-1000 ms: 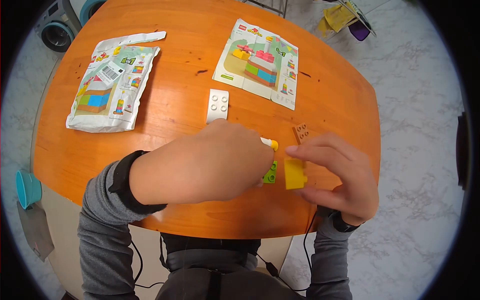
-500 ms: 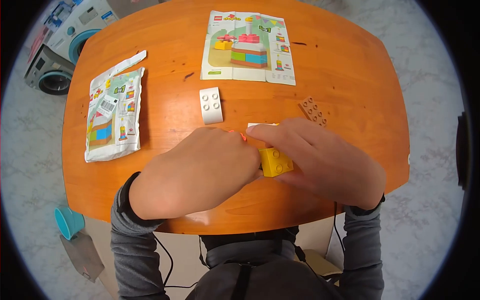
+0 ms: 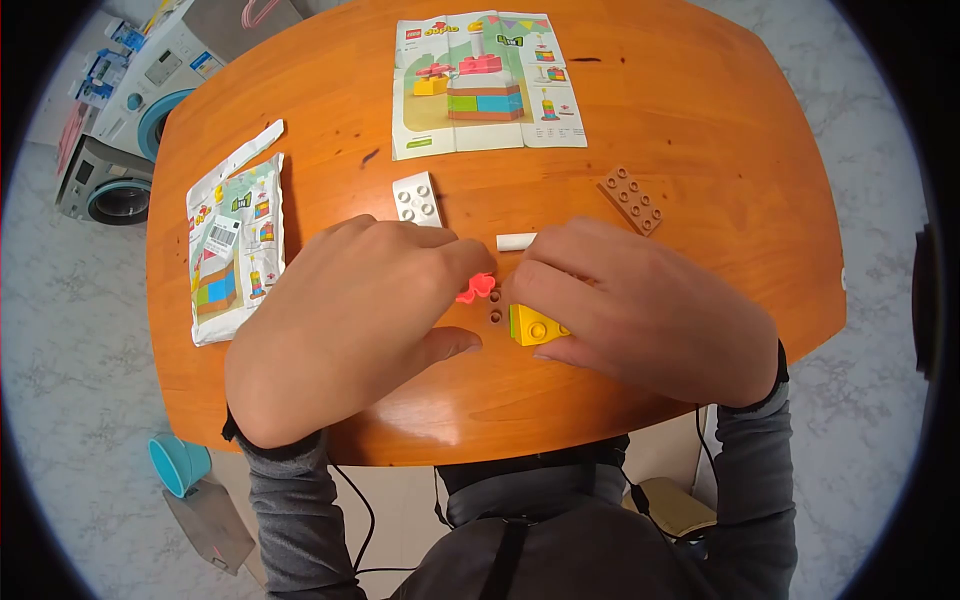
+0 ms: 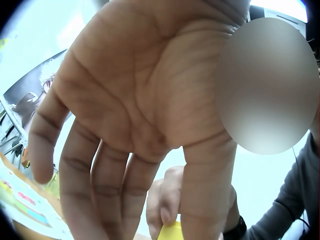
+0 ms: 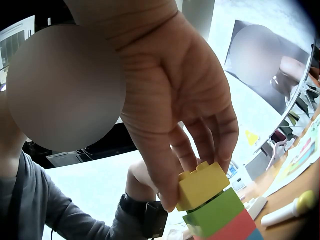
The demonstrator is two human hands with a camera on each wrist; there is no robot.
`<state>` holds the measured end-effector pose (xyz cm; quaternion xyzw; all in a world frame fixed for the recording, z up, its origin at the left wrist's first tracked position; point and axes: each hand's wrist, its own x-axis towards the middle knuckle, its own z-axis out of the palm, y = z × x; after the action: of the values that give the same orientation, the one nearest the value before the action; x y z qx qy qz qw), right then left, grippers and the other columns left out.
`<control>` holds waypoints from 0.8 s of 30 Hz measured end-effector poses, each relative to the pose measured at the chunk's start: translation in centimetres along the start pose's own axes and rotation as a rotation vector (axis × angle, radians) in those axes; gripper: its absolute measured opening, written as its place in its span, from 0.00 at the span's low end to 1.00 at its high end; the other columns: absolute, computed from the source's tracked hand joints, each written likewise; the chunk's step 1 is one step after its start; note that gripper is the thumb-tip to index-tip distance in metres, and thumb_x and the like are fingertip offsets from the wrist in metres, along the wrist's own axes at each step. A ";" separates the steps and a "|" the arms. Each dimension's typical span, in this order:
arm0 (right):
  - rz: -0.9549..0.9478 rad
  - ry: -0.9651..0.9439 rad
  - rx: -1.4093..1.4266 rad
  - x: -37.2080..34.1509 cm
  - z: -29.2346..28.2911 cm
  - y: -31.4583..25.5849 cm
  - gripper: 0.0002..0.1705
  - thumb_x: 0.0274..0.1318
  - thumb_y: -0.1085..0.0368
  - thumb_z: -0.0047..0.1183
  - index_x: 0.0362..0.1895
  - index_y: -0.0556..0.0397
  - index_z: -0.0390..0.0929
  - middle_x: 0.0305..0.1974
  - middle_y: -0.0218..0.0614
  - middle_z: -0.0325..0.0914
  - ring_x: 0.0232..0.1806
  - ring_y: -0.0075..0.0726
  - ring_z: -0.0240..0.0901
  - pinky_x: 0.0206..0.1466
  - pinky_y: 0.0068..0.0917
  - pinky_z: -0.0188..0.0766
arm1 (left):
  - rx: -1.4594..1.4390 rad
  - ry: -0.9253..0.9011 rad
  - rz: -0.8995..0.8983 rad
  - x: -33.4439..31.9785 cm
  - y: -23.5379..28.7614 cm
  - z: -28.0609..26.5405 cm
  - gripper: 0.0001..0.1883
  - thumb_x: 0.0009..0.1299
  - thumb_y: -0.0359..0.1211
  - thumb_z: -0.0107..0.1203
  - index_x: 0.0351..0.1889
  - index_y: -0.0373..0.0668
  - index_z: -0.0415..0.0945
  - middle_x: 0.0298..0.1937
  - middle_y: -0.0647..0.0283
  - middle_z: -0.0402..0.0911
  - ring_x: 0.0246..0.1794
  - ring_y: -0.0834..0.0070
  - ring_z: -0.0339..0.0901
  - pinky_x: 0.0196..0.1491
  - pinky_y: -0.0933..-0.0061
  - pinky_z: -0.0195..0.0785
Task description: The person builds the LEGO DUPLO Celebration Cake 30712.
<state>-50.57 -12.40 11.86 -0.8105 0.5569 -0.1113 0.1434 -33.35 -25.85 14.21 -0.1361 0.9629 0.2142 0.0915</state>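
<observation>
My right hand [image 3: 640,310] pinches a yellow brick [image 5: 202,190] between thumb and fingers. In the right wrist view that brick sits at the top of a stack, with a thin dark gap over a green brick [image 5: 217,212]. Below come a red brick [image 5: 234,229] and a sliver of blue brick [image 5: 256,235]. My left hand [image 3: 350,310] hovers left of the stack, thumb and fingers apart, palm bare in its wrist view. A pink flower piece [image 3: 477,287] shows beside its fingertips. Brown studs [image 3: 495,307] show between the two hands.
A white candle piece [image 3: 515,242] lies beyond my right hand. Farther off are a white curved brick [image 3: 413,195], a brown studded plate [image 3: 630,200] and the Duplo leaflet [image 3: 487,130]. The torn-open bag [image 3: 240,250] lies at the left of the wooden table.
My right hand has carried the yellow brick leftward onto the green brick. My left hand has loosened, its thumb now apart from the fingers. The head view has shifted.
</observation>
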 end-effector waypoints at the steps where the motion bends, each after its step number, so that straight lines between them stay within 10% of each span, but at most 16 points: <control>1: 0.004 0.009 0.024 0.0 0.1 0.0 0.21 0.43 0.63 0.64 0.42 0.51 0.70 0.37 0.36 0.70 0.42 0.42 0.69 0.44 0.33 0.70 | -0.003 -0.001 -0.002 0.0 -0.1 0.1 0.22 0.51 0.34 0.69 0.44 0.39 0.79 0.36 0.58 0.82 0.37 0.60 0.80 0.39 0.64 0.72; 24: 0.135 0.080 0.372 0.3 0.3 0.4 0.29 0.44 0.68 0.65 0.47 0.54 0.62 0.39 0.42 0.74 0.43 0.52 0.72 0.40 0.41 0.67 | -0.238 0.018 0.162 2.3 -1.0 1.3 0.21 0.62 0.45 0.63 0.36 0.34 0.75 0.29 0.51 0.80 0.32 0.52 0.77 0.35 0.59 0.68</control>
<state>-50.69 -12.79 11.49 -0.7259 0.5850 -0.2345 0.2755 -35.07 -26.67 12.08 -0.0697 0.9393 0.3324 0.0486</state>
